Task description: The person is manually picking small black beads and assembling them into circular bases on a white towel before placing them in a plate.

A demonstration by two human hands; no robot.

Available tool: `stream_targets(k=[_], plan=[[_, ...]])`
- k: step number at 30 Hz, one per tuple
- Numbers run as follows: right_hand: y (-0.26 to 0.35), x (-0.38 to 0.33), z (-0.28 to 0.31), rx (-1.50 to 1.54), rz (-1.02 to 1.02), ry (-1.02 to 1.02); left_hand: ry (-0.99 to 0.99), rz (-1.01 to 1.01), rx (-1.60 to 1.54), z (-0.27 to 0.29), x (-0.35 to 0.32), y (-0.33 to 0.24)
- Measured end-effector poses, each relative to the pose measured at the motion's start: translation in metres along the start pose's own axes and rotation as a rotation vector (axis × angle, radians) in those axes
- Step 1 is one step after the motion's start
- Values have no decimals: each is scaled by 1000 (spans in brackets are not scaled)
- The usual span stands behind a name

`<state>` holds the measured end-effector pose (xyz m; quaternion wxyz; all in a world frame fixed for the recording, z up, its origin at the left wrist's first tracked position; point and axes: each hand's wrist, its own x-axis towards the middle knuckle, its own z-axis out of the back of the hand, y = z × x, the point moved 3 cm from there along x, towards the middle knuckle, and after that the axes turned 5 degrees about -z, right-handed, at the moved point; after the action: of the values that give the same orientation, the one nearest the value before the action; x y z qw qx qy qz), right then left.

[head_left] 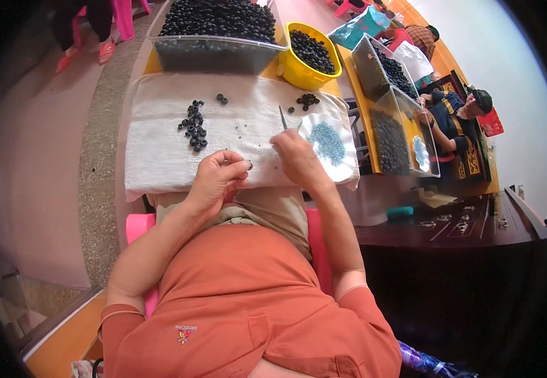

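My left hand [215,179] is closed at the near edge of the white cloth [153,142], pinching a small black bead [249,165] between thumb and fingers. To its right, my right hand [300,159] grips a thin dark pair of tweezers [283,116], which sticks out past the fingers toward the far side. Beside that hand, a white scalloped plate [347,171] holds small pale-blue stones [327,143]. A loose cluster of round black beads [194,129] lies on the cloth beyond my left hand. Another small group of black beads [308,101] lies near the plate.
A clear bin [216,58] full of black beads and a yellow basin [307,79] stand at the table's far side. More clear bins [405,120] sit on a table to the right, where another person [453,120] sits. Pink stool parts [140,225] show beside my lap.
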<state>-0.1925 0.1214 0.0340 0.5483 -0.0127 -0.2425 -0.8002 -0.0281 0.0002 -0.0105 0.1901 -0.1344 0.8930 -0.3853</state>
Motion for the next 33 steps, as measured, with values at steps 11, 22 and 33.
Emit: stream_targets(k=[11,22,33], plan=[[13,-2,-17,904,-337,182,42,-29,-17,0,0,-4],[19,-7,-17,1199,-281,354,181,19,-153,-4,-1,0],[26,-10,-20,1319,-345,368,237,45,-153,-4,1,-4]])
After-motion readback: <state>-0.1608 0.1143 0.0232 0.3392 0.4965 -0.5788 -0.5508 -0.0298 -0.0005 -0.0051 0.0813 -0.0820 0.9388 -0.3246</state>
